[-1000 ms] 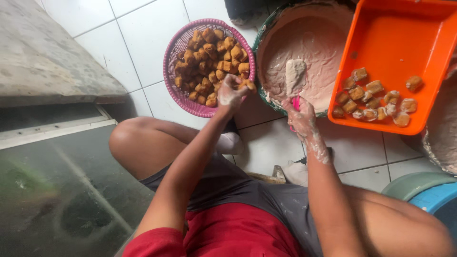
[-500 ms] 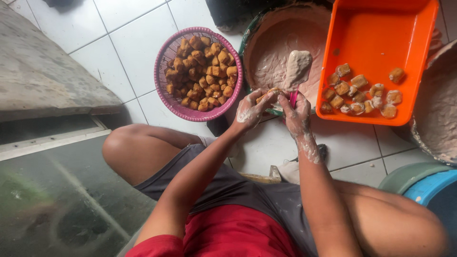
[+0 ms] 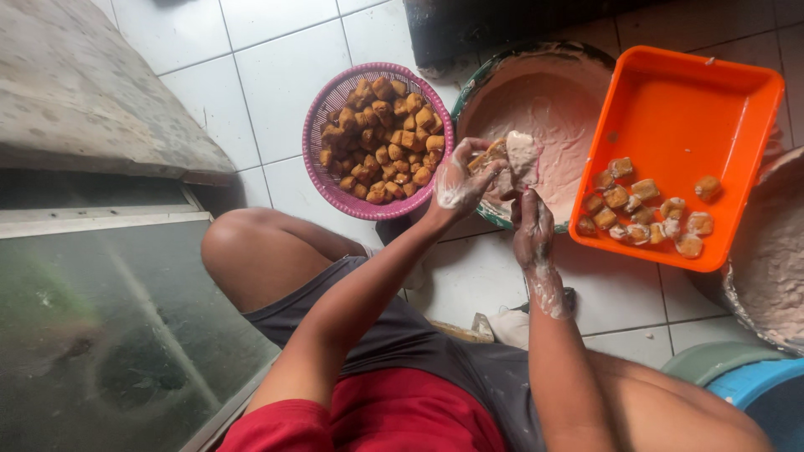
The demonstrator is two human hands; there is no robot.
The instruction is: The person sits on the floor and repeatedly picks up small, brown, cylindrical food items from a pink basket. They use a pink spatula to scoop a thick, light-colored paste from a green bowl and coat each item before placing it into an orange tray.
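left hand [image 3: 459, 180] cupped, gripping tofu piece [image 3: 492, 159] | right hand [image 3: 531, 228] fingers curled, pressing paste [image 3: 523, 156] on it

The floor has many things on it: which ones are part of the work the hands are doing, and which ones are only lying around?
In use:
left hand holding a fried piece
right hand pressing in paste
pink basket of fried pieces
paste bowl
orange tray with filled pieces

Lying about:
blue tub
stone slab

**White tiled floor, crowded with vessels**

I see the tiled floor [image 3: 276, 59] bearing a pink basket [image 3: 322, 180] of fried cubes, a paste-smeared basin [image 3: 553, 100], an orange tray [image 3: 695, 109] propped on the basin, and a blue tub [image 3: 766, 389].
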